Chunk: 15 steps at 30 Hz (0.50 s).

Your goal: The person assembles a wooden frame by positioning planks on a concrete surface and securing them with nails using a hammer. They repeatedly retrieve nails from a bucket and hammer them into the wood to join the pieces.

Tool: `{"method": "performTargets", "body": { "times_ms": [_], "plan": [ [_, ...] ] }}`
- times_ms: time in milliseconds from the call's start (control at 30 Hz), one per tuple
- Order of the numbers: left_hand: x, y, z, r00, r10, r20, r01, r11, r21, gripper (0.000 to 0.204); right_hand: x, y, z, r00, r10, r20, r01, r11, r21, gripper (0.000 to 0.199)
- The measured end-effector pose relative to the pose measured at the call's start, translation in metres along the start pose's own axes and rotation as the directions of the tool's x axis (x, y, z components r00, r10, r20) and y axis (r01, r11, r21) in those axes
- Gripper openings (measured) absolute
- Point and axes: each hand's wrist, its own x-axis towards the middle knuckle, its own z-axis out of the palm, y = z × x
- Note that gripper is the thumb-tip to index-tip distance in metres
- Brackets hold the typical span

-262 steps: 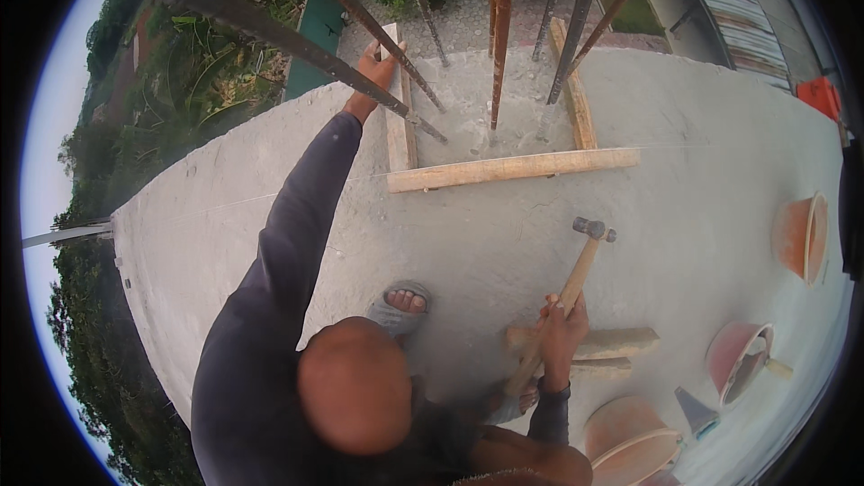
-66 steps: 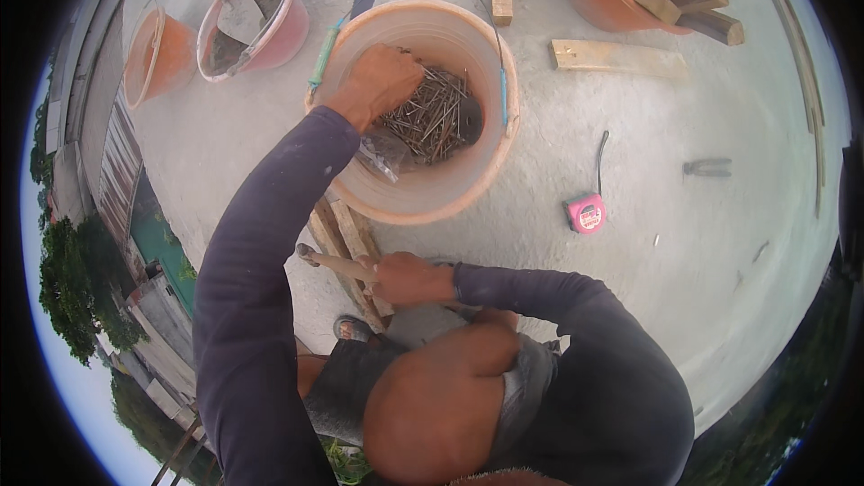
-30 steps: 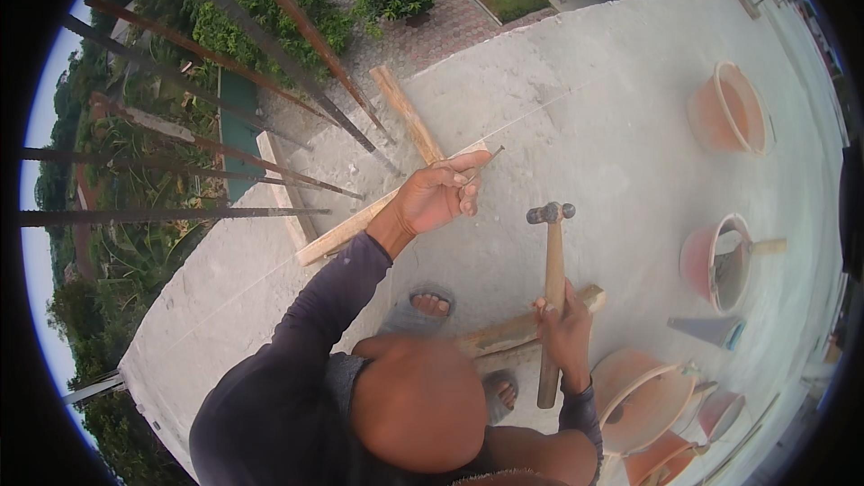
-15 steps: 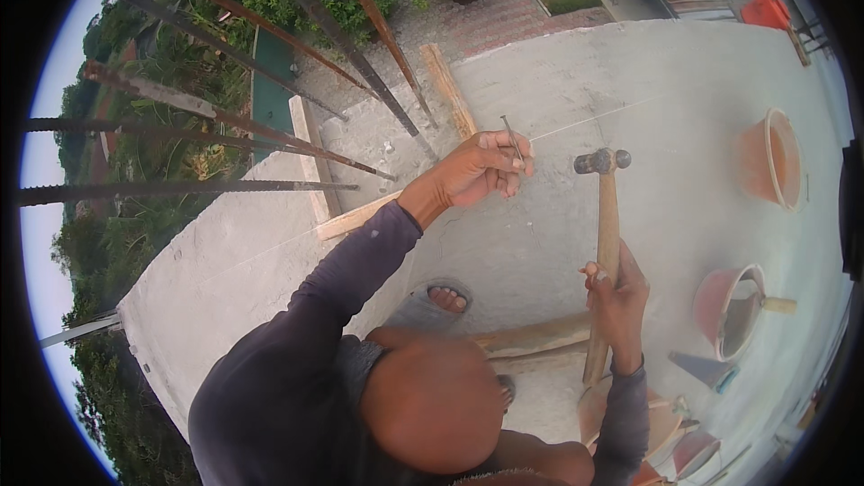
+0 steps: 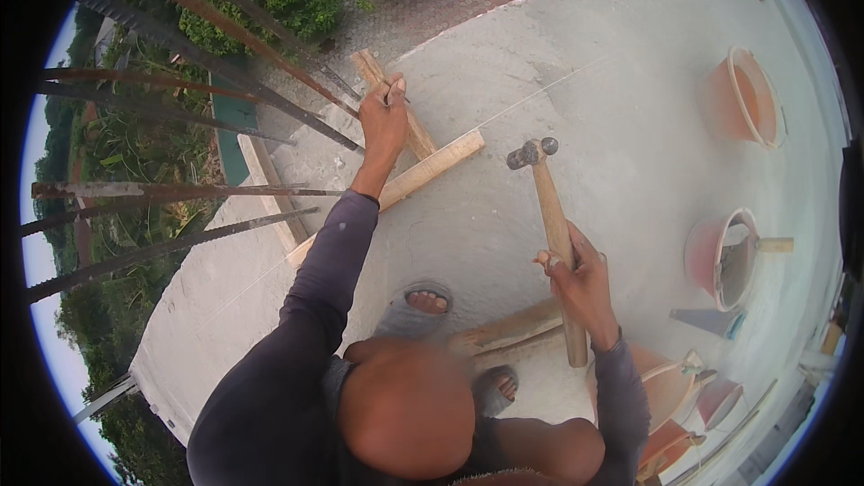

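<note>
My left hand point(image 5: 384, 130) reaches out to the far end of a short wooden strip point(image 5: 418, 133), its fingers pinched together against the wood. A thin nail, plain to see a moment earlier, is mostly hidden in those fingers now. My right hand point(image 5: 583, 282) is wrapped round the wooden handle of a hammer point(image 5: 551, 202), holding it with the steel head up and clear of the wood. A longer wooden strip point(image 5: 436, 165) meets the short one at an angle and runs back under my left forearm. Another wooden strip point(image 5: 270, 184) lies farther left.
Several rusty rebars point(image 5: 243, 88) jut up at left beside my left arm. A taut white string point(image 5: 531, 101) crosses the concrete slab point(image 5: 630, 81). An orange bucket point(image 5: 754, 97), a pink bucket point(image 5: 715, 256) and a trowel point(image 5: 706, 321) stand at right. Timber point(image 5: 513, 328) lies by my feet.
My left hand has moved left and away from me with the nail, onto the short strip. My right hand has shifted slightly left with the hammer, and the whole view has swung.
</note>
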Motion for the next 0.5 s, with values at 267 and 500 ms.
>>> {"method": "performTargets", "body": {
  "times_ms": [267, 500],
  "plan": [
    [-0.006, -0.010, 0.032, 0.937, 0.166, -0.308, -0.142, 0.985, 0.099, 0.023, 0.013, -0.009, 0.000, 0.999, -0.001, 0.054, 0.004, 0.999, -0.049, 0.059],
    [-0.002, -0.029, 0.035, 0.969, 0.190, -0.160, -0.156, 0.966, 0.207, 0.024, 0.033, -0.007, -0.001, 0.988, -0.132, 0.079, 0.141, 0.983, -0.121, 0.062]
  ]
}}
